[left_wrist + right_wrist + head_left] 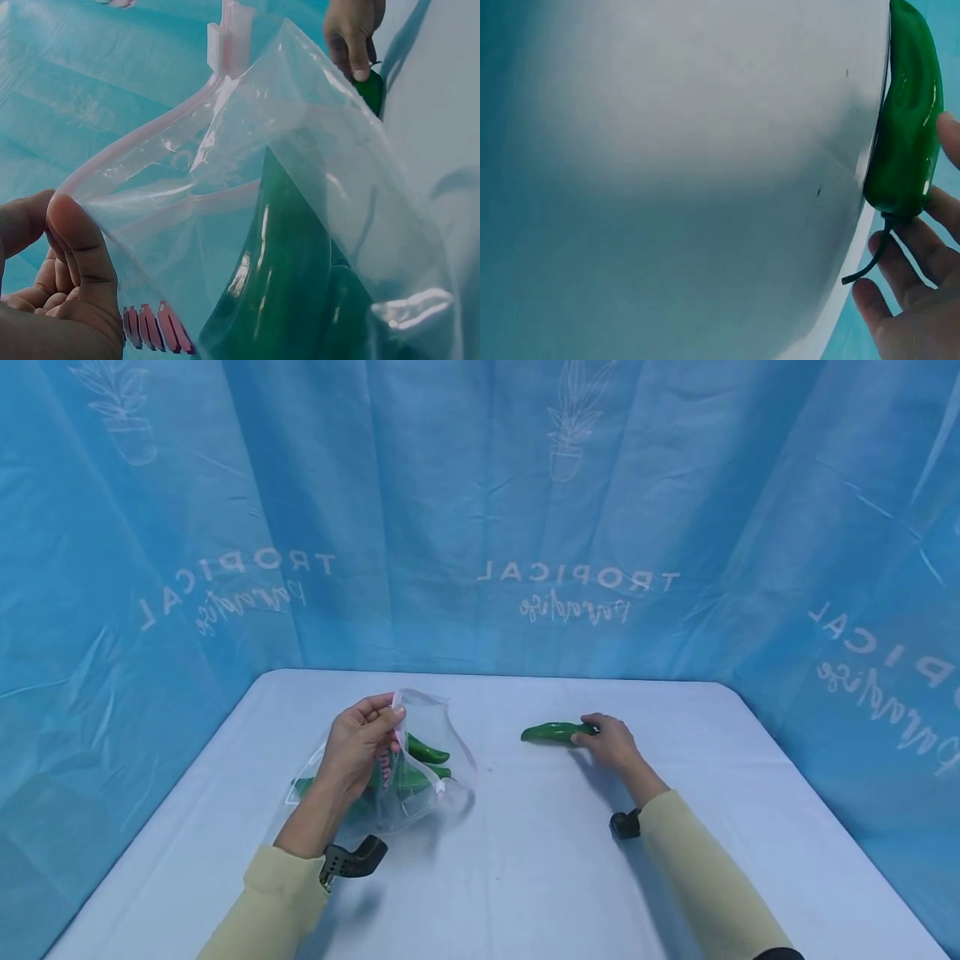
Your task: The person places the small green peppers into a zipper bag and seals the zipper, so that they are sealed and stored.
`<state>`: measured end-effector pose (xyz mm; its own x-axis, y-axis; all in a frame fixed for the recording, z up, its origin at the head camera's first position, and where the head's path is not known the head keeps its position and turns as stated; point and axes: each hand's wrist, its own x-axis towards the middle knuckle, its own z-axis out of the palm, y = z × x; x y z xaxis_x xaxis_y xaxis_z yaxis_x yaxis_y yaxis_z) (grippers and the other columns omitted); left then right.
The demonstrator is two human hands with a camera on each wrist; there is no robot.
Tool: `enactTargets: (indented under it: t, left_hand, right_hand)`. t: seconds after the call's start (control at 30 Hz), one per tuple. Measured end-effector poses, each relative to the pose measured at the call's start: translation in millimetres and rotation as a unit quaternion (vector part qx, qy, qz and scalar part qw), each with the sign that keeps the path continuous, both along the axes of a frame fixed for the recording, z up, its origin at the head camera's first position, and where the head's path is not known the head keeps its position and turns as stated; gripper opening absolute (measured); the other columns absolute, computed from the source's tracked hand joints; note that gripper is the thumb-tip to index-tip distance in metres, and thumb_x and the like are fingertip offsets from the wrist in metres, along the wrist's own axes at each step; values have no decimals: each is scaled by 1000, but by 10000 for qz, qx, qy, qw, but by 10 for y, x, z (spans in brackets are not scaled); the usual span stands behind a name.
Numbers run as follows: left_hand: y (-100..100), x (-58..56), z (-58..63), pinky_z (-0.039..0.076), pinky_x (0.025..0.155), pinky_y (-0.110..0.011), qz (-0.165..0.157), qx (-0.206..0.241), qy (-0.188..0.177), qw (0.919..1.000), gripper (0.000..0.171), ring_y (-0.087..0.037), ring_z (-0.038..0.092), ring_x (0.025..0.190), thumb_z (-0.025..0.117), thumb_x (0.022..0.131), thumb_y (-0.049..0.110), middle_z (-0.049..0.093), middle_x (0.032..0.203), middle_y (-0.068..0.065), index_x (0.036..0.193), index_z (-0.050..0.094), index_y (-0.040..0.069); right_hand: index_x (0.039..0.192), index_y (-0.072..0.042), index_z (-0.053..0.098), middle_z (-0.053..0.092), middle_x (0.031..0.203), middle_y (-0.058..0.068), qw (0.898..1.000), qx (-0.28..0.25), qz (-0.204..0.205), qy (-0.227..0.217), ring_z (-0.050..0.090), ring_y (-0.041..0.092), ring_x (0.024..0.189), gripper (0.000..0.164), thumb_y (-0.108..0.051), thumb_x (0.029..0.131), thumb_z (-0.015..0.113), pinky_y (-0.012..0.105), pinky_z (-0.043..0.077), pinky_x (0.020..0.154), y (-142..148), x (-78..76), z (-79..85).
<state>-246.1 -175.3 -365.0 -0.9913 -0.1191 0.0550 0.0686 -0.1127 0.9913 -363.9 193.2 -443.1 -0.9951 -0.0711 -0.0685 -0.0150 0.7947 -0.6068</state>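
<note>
My left hand [352, 747] pinches the rim of a clear zip bag [454, 727] between thumb and fingers and holds its mouth up. Several long green peppers [411, 778] lie inside the bag, partly covered by that hand. In the left wrist view, one pepper [277, 270] points its tip toward the bag's mouth, where the slider [217, 49] shows at the top. To the right of the bag, my right hand [611, 745] grips another green pepper [553, 732] at its stem end. The right wrist view shows its thin curved stem [874, 262] beside the fingertips [870, 296].
Under both hands is a table [517, 877] with a white cover. Blue printed curtains [420, 527] hang behind it and along both sides. A dark wrist camera [356, 857] sits on the left wrist, another [625, 824] on the right.
</note>
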Motion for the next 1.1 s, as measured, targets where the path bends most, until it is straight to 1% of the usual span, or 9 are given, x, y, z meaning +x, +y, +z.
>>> enactTargets:
  t: [0.2, 0.3, 0.43, 0.6, 0.77, 0.93, 1.1]
  left_hand:
    - [1, 6, 11, 51, 58, -14, 35, 3, 42, 10000, 41, -5, 55, 57, 66, 89, 26, 56, 85, 5, 122, 52, 5]
    - [-1, 6, 6, 51, 58, -14, 42, 12, 17, 10000, 40, -5, 55, 57, 66, 89, 26, 56, 86, 5, 121, 53, 6]
    - [-5, 4, -2, 51, 59, -13, -2, 48, -12, 10000, 42, -5, 55, 58, 66, 88, 27, 57, 87, 5, 122, 52, 5]
    - [-9, 10, 5, 51, 59, -13, -65, 67, 43, 9999, 43, -5, 55, 58, 66, 89, 26, 56, 87, 5, 123, 51, 4]
    - [-5, 7, 3, 51, 58, -13, -75, 43, 66, 9999, 41, -5, 55, 57, 65, 89, 26, 56, 86, 5, 122, 52, 5]
    - [-2, 1, 1, 51, 58, -14, -91, 65, 73, 9999, 41, -5, 55, 57, 65, 89, 26, 56, 85, 5, 122, 52, 5]
    - [1, 3, -1, 51, 59, -14, -78, 50, 48, 9999, 42, -5, 55, 58, 65, 89, 25, 56, 87, 5, 123, 51, 4]
  right_hand:
    - [135, -7, 49, 51, 136, 19, 9995, 280, 16, -107, 46, 37, 125, 51, -28, 90, 61, 56, 32, 105, 33, 21, -12]
    - [133, -6, 51, 56, 130, 19, 9994, 333, 45, -117, 50, 35, 120, 49, -27, 90, 62, 56, 33, 103, 57, 36, -34]
    - [132, -6, 52, 58, 127, 18, 9997, 223, 45, -69, 53, 32, 115, 48, -27, 90, 63, 51, 42, 97, 88, 67, -68]
    - [131, -7, 53, 60, 122, 17, 9999, -50, 68, 144, 57, 28, 108, 46, -26, 90, 63, 42, 49, 87, 117, 133, -68]
    - [132, -9, 53, 62, 118, 14, 9995, -229, 64, 225, 58, 24, 101, 48, -27, 89, 64, 36, 50, 80, 116, 246, -32]
    - [131, -11, 54, 64, 117, 11, 9985, -393, 167, 354, 59, 22, 100, 47, -27, 89, 65, 34, 51, 78, 100, 409, 27]
    - [131, -14, 55, 64, 116, 9, 9971, -625, 270, 341, 59, 22, 98, 47, -28, 88, 66, 32, 52, 77, 76, 562, 93]
